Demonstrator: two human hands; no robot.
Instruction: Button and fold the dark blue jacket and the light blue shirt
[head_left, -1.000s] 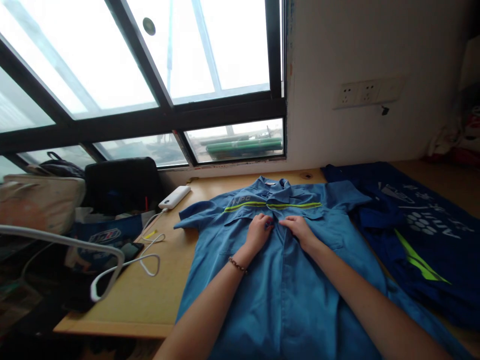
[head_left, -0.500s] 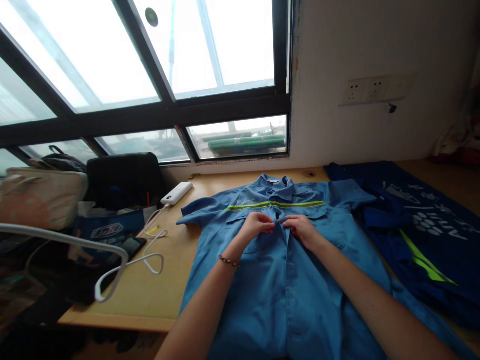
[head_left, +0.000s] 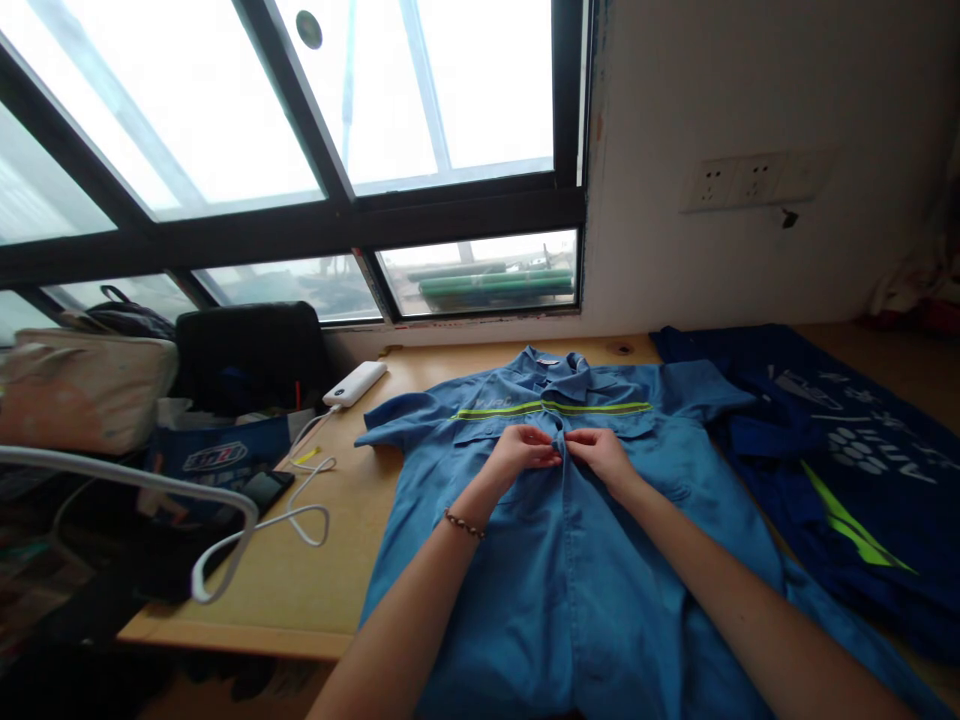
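Observation:
A blue short-sleeved work shirt [head_left: 480,540] lies face up on the wooden table, its collar toward the window and a yellow-green reflective stripe across the chest. My left hand [head_left: 519,450], with a beaded bracelet at the wrist, pinches one front edge of the shirt just below the stripe. Opposite it, my right hand [head_left: 601,455] pinches the other front edge, fingertips close to the left ones. Any button between the fingers is too small to make out. Below the hands the front placket runs down toward me.
Right of the shirt lies a dark blue garment [head_left: 840,430] with white print. A white power bank [head_left: 356,384] with a white cable sits on the table [head_left: 300,590] at left. Bags [head_left: 86,385] and a black chair back [head_left: 251,345] stand beyond the table's left edge.
My fingertips have drawn closer together, bringing the two front edges of the shirt against each other. The right hand shifted slightly left.

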